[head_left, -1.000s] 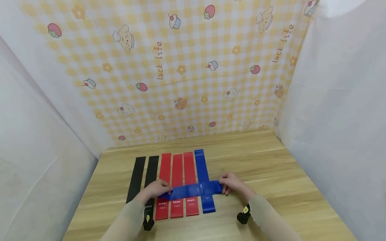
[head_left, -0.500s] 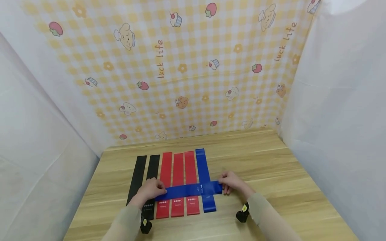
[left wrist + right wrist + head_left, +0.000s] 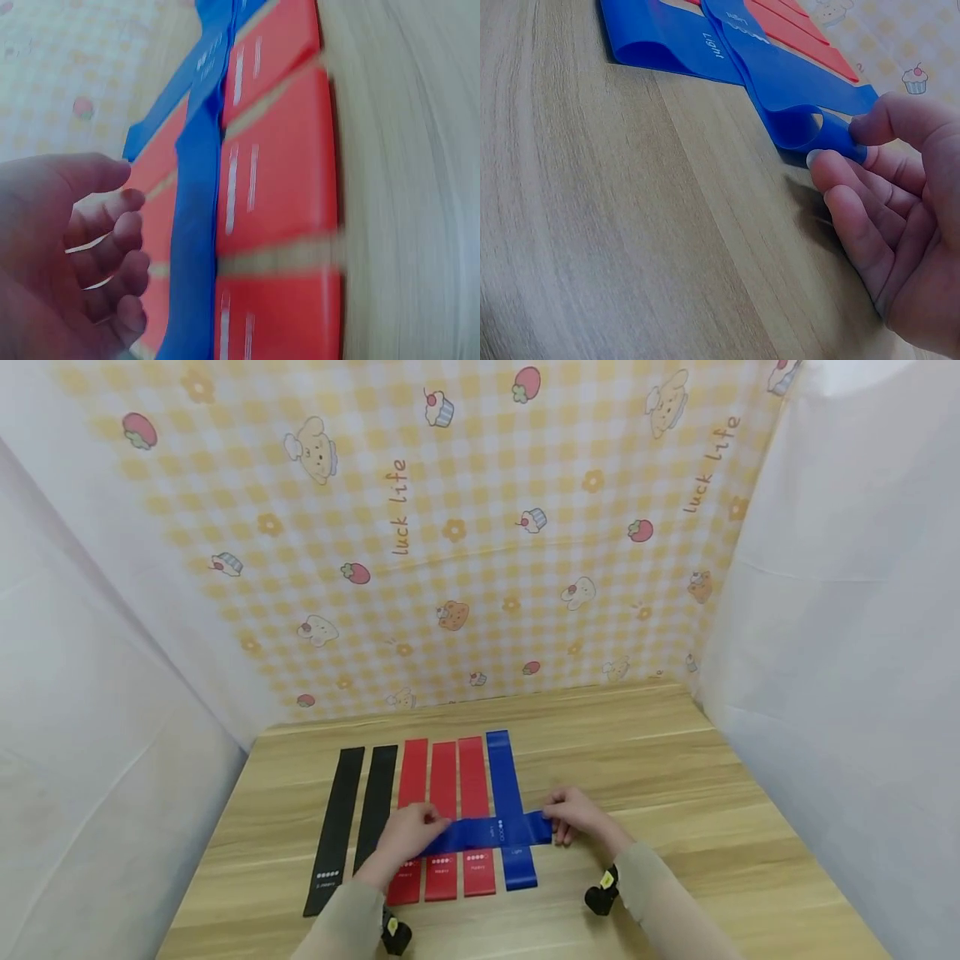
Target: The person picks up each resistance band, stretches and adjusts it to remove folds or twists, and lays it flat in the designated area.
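Note:
A blue resistance band (image 3: 480, 833) marked "Light" lies crosswise over the red bands (image 3: 442, 777) and over a second blue band (image 3: 504, 777). My right hand (image 3: 576, 814) pinches its right end between thumb and forefinger; in the right wrist view that end bulges into an open loop (image 3: 802, 127). Over the left part of the same band hovers my left hand (image 3: 405, 837). In the left wrist view, its fingers (image 3: 112, 247) are loosely curled with nothing between them, beside the band's edge.
Two black bands (image 3: 336, 827) lie left of the three red ones, all side by side on the wooden table (image 3: 637, 760). A patterned cloth (image 3: 480, 568) hangs behind, with white sheets (image 3: 825, 652) at both sides. Each wrist carries a small black camera (image 3: 602, 893).
My left hand first slid left, letting the crosswise band's left part lie flatter, then came back right over the red bands. My right hand has stayed on its end.

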{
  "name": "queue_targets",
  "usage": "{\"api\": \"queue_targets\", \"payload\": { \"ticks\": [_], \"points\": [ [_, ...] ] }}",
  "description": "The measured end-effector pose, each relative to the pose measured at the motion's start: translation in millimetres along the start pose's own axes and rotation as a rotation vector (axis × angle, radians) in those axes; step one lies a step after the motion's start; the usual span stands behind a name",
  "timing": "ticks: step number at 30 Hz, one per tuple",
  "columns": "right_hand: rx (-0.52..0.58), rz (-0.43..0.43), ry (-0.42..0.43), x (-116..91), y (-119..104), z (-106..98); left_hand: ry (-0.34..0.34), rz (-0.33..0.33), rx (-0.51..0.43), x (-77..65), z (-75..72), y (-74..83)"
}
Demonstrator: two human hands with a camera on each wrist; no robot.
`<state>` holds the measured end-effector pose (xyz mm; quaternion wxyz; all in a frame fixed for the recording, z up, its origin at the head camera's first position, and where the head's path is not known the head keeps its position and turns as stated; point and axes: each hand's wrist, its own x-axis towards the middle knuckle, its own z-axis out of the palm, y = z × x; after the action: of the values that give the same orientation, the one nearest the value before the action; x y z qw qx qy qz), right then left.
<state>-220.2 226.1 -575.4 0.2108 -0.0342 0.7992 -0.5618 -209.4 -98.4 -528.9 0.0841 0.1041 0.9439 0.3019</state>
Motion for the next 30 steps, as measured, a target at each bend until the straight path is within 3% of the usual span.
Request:
{"api": "queue_targets", "payload": {
  "ticks": [6, 15, 30],
  "points": [
    [0.02, -0.014, -0.002, 0, -1, 1, -0.081, -0.057, -0.069, 9.6, 16.1, 15.7],
    [0.039, -0.018, -0.01, 0, 0, 1, -0.147, -0.153, -0.142, 17.0, 25.1, 21.0],
    [0.065, -0.011, -0.016, -3, -4, -1, -0.149, -0.196, -0.178, 19.5, 29.8, 23.7]
  ]
}}
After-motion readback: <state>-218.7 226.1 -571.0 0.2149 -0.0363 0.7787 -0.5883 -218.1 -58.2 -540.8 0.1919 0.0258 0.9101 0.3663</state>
